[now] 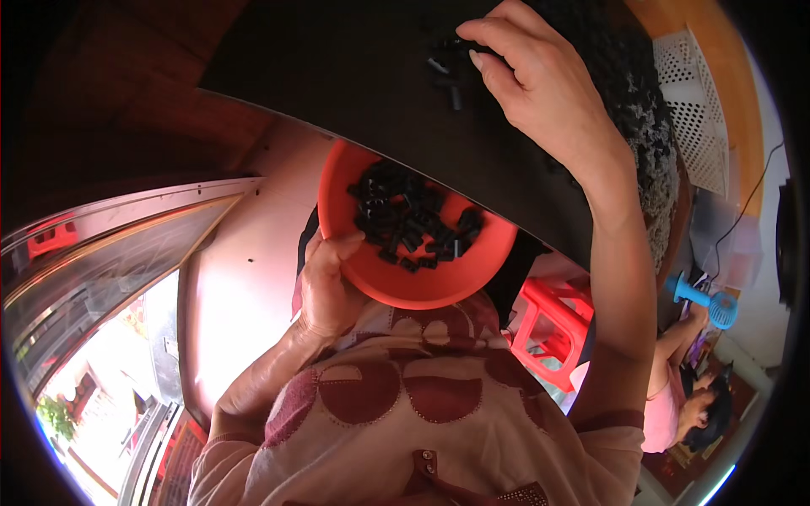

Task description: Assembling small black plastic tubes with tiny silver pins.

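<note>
My left hand grips the rim of an orange-red plastic bowl, its thumb over the edge. The bowl is tucked under the edge of the dark table, against my body. Inside it lie many small black tube-shaped pieces. Over the tabletop, my right hand is bent downward, thumb and forefinger apart with no piece visible between them. Just left of those fingertips are a few loose black pieces. The other fingers are partly hidden behind the hand.
A large dark heap of small pieces covers the table's right side, beside a white perforated basket. A red plastic stool and a blue handheld fan are at right, near another person. A glazed door is at left.
</note>
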`<state>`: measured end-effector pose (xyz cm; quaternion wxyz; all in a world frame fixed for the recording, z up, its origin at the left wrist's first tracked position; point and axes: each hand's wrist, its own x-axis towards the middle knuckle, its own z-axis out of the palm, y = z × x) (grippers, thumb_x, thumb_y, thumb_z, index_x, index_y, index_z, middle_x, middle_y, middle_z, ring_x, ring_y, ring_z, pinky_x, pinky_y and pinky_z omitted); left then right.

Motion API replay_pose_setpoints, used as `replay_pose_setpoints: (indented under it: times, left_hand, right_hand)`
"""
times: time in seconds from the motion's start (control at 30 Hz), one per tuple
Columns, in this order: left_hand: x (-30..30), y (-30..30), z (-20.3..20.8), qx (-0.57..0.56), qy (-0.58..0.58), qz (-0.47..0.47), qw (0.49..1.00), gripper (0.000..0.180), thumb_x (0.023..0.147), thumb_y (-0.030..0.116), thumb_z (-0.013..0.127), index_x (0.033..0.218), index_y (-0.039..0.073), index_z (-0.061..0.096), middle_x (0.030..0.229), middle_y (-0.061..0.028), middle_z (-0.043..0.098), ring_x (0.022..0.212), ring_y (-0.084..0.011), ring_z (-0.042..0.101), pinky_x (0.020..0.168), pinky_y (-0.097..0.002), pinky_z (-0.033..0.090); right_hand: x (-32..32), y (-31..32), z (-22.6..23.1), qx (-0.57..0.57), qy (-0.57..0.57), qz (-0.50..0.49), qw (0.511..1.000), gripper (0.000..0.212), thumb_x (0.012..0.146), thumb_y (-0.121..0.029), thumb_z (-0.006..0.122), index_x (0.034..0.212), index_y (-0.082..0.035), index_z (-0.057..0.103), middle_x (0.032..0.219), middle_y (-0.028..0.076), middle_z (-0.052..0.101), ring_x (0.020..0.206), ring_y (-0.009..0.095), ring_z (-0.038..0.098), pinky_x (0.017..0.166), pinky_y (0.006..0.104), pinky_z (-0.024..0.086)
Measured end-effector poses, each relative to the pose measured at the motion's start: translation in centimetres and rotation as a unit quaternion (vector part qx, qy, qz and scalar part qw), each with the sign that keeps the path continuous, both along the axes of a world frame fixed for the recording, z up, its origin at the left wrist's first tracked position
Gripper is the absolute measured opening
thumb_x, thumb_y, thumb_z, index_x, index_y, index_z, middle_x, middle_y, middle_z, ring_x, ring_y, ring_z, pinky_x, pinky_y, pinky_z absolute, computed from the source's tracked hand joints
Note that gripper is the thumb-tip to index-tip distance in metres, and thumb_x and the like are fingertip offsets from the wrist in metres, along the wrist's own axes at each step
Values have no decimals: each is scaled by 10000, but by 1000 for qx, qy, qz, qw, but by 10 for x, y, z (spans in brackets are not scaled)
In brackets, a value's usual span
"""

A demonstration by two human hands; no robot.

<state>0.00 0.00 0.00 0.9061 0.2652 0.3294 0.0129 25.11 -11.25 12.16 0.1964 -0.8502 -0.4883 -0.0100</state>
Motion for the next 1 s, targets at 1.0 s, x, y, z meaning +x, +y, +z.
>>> replay_pose_setpoints:
  times: [1.0]
  left_hand:
    - [5, -2, 9, -25, -11, 19, 999, 406, 893, 137, 478, 1259, -22, 546, 1178, -151, 654, 1066, -246, 641, 938, -383, 527]
  right_hand:
    - [8, 4, 14, -34, -24, 52, 998, 149, 905, -38, 613, 1040, 20, 639, 969, 147, 568, 896, 332, 632, 786, 393, 532]
